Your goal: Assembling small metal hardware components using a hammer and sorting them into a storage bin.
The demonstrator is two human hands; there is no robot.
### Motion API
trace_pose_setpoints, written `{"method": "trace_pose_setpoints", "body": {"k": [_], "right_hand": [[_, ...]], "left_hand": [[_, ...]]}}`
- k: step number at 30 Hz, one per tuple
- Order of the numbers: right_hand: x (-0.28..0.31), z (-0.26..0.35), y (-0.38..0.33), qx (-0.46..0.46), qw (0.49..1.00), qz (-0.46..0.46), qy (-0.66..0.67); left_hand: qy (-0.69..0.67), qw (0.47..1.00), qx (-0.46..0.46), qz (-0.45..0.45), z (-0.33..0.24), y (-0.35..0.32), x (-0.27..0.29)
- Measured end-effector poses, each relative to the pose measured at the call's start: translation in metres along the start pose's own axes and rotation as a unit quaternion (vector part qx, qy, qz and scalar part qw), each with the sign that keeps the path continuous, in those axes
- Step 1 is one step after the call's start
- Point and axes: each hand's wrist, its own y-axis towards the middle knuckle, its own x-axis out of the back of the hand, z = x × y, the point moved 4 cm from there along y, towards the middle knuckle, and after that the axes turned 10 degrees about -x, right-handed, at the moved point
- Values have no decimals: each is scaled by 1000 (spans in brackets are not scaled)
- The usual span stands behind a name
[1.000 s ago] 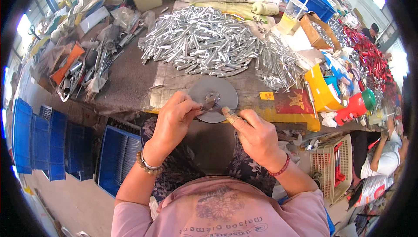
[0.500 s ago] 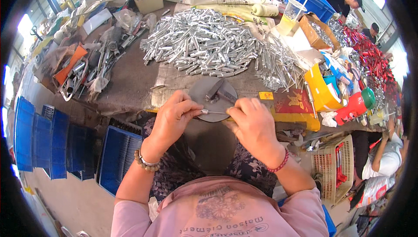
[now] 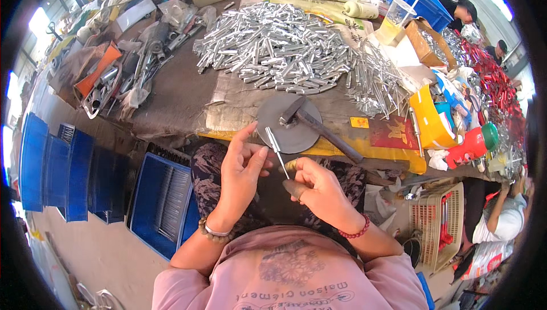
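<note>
Between thumb and fingers, my right hand [image 3: 322, 187] pinches the lower end of a thin metal rod that has a silvery sleeve [image 3: 272, 140] on its upper end. The piece stands tilted, sleeve up and leaning left. My left hand [image 3: 242, 170] is just left of the sleeve, its index finger raised and thumb apart from it, seemingly holding nothing. Beyond the hands lies a round grey metal plate [image 3: 276, 107] on the table edge. A hammer [image 3: 327, 133] rests with its head on the plate and its handle reaching toward the lower right.
A heap of silvery metal sleeves [image 3: 273, 48] covers the table's middle, with thin rods [image 3: 379, 85] at its right. Left below the table stands a blue crate [image 3: 165, 202] holding rods. A red bottle [image 3: 470, 150] lies at the right edge. Other people work at far right.
My left hand has come off the piece and opened. The right hand has lowered, and the rod has tipped from level to steep. The hammer handle now shows in full.
</note>
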Motion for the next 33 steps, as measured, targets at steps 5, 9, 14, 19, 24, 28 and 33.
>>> {"method": "trace_pose_setpoints", "body": {"k": [5, 9, 14, 19, 24, 28, 33], "right_hand": [[-11, -2, -1, -4, 1000, 21, 13], [-28, 5, -3, -1, 998, 34, 57], [-15, 12, -5, 55, 997, -35, -30], [26, 14, 20, 169, 964, -184, -91], [35, 6, 36, 103, 984, -147, 0], [36, -3, 36, 148, 978, -149, -11], [34, -5, 39, 132, 980, -152, 5]], "left_hand": [[-76, 996, 54, -10, 6, -3, 2], [-95, 994, 47, 5, 4, -7, 7], [-124, 990, 62, -31, -10, -13, 30], [-41, 983, 26, -176, 4, -24, 125], [112, 921, 124, -352, 93, -51, 284], [63, 903, 192, -378, 217, -93, 373], [47, 872, 259, -413, 278, -91, 393]]}}
